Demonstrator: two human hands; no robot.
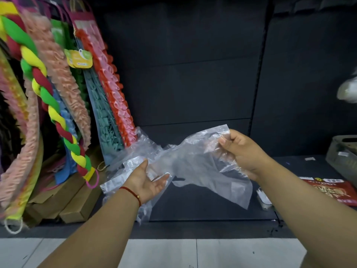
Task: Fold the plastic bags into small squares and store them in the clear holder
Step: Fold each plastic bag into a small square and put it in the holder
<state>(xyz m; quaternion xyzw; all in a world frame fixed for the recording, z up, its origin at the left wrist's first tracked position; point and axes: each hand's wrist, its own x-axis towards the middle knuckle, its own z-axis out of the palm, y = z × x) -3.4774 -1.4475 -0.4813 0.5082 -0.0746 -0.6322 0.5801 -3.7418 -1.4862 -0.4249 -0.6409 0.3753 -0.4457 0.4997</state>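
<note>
I am pinching the crumpled clear plastic bag with the right hand (left hand relaxed, supporting underneath), and should be pulling it taut before folding.

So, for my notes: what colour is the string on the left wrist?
Red wrist string, in the head view.

Two hands: left hand at seven o'clock, right hand at three. One clear bag between them. One red packet at four o'clock. One grey bin at three.
</note>
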